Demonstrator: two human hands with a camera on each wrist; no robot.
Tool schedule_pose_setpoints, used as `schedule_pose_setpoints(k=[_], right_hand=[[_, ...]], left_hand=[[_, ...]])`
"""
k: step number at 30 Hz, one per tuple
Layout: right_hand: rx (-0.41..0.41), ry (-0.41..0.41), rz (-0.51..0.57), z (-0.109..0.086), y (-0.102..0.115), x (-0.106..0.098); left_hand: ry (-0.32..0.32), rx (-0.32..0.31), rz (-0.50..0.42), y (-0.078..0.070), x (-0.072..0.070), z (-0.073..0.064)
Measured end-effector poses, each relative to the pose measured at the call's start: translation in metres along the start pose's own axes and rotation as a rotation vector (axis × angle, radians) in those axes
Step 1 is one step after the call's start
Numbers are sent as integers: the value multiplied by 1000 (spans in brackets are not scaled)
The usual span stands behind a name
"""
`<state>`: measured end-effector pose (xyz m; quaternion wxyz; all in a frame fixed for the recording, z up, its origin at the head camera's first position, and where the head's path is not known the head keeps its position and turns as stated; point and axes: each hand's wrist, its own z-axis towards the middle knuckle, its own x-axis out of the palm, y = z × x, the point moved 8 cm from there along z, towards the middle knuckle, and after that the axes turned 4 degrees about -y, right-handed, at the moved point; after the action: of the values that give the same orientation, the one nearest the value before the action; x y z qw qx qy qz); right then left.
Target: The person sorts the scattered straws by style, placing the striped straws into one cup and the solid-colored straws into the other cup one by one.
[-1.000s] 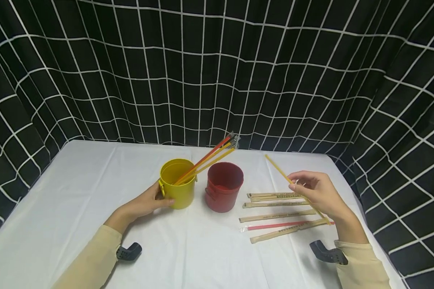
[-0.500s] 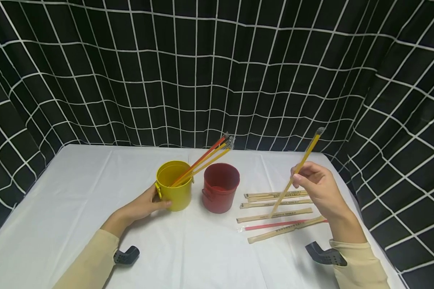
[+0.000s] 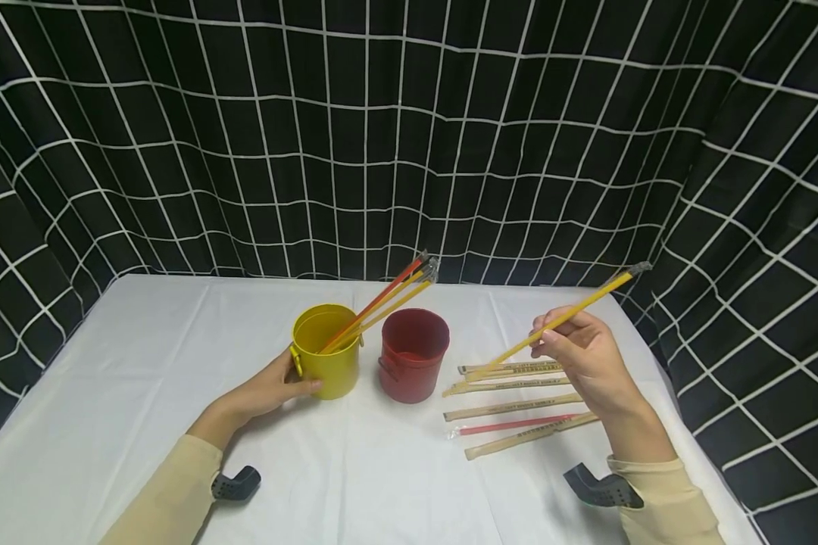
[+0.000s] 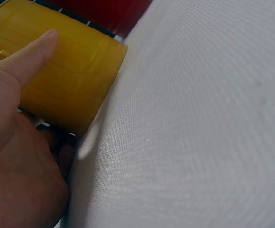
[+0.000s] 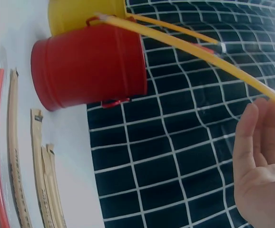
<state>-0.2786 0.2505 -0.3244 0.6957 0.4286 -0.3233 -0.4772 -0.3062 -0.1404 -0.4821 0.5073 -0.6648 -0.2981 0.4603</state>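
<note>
My left hand (image 3: 262, 392) grips the small yellow bucket (image 3: 338, 373) low on its left side, thumb across the front; the left wrist view shows the thumb (image 4: 37, 54) flat on its wall. Orange and yellow straws (image 3: 382, 300) in clear wrappers lean out of this bucket to the right. Beside it stands a red bucket (image 3: 411, 382) with nothing visible inside. On the right, my right hand (image 3: 589, 359) pinches a yellow straw (image 3: 589, 300) in a clear wrapper between thumb and fingers. The straw slants above the table, its lower end pointing left toward the red bucket.
Several paper-wrapped straws (image 3: 514, 408) lie in rough rows on the white tablecloth (image 3: 382, 477), right of the red bucket. Among them is a pinkish-red straw (image 3: 511, 426) in clear wrap. Behind the table hangs a black curtain (image 3: 354, 136) with a white grid.
The yellow straw in my right hand has swung round, so its upper end now points right and its lower end left. My right hand has shifted slightly left; the left keeps its hold.
</note>
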Motion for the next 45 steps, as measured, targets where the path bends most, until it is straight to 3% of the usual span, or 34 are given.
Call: schedule_pose_setpoints(k=[6,13,18,27,36,45], right_hand=[[-4,3,50,-1,3,10],[10,-44,-14,0,6,15],[-44,-74,-53,2,15,21],[-130,-58,-30,17,29,43],[-117,-85,8,26,21,58],[-124,-163,15,39,14,71]], left_hand=[[5,4,-4,-2,0,-1],[2,14,5,-2,1,0],[1,16,6,-3,0,1],[-1,10,-2,-3,-1,4],[-15,-3,8,3,2,-3],[-6,21,26,-4,1,0]])
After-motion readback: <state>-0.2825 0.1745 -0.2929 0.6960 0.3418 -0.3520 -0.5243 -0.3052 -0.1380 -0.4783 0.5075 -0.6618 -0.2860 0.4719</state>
